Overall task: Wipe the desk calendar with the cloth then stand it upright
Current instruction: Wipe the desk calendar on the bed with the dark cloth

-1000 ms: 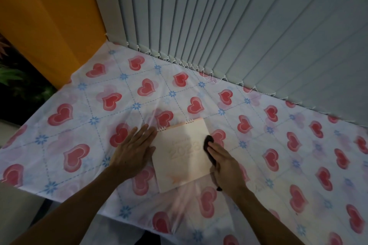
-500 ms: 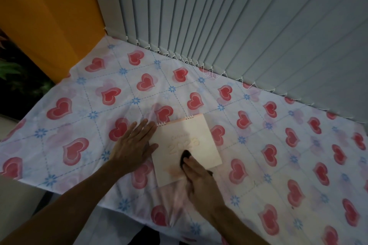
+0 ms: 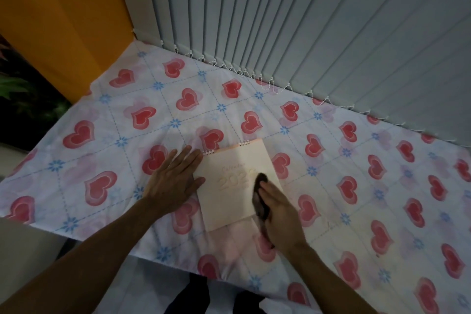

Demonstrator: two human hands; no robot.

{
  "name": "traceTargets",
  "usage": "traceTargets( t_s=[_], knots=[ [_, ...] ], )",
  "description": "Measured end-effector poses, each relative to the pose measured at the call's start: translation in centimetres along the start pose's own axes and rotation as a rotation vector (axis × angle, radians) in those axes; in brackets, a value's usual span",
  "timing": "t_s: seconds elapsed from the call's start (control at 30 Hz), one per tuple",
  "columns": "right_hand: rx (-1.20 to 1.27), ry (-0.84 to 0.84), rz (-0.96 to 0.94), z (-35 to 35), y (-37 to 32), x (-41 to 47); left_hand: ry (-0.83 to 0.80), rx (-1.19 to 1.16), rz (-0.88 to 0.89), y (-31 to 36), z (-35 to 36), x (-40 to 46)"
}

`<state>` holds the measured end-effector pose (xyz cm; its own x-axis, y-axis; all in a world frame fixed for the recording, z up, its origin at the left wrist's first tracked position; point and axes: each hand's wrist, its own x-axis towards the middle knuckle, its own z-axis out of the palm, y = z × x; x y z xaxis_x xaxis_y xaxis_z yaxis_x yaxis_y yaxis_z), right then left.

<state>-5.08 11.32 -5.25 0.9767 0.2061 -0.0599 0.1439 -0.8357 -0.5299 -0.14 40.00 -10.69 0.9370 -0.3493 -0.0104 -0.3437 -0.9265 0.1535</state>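
A pale pink desk calendar point(image 3: 230, 181) with a spiral binding at its far edge lies flat on the heart-patterned tablecloth point(image 3: 102, 150). My left hand point(image 3: 175, 178) rests flat, fingers spread, on the cloth and the calendar's left edge, pinning it. My right hand point(image 3: 279, 214) presses a dark cloth point(image 3: 260, 201) onto the calendar's right half; the cloth pokes out past my fingertips and along the hand's left side. Part of the printed year on the cover is hidden under the cloth.
Grey vertical blinds point(image 3: 305, 33) with a bead chain hang along the table's far edge. An orange wall point(image 3: 58, 20) stands at the left, with dark foliage point(image 3: 15, 89) beside it. The table's near edge runs just below my forearms.
My right hand with the cloth slid from the calendar's right edge to its lower middle, then back toward the right half. The left hand stayed in place on the left edge.
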Motion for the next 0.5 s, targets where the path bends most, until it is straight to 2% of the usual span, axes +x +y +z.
traceTargets(
  t_s=[0.13, 0.3, 0.5],
  knots=[
    [-0.011, -0.025, 0.022, -0.5, 1.2, 0.2, 0.004, -0.009, 0.003, 0.1, -0.2, 0.0],
    [0.019, 0.024, 0.078, 0.6, 0.9, -0.4, 0.015, -0.012, 0.015, 0.3, -0.6, 0.0],
    [0.029, -0.009, -0.076, 3.3, -3.0, 1.1, 0.026, -0.018, 0.009, 0.3, -0.6, 0.0]
  ],
)
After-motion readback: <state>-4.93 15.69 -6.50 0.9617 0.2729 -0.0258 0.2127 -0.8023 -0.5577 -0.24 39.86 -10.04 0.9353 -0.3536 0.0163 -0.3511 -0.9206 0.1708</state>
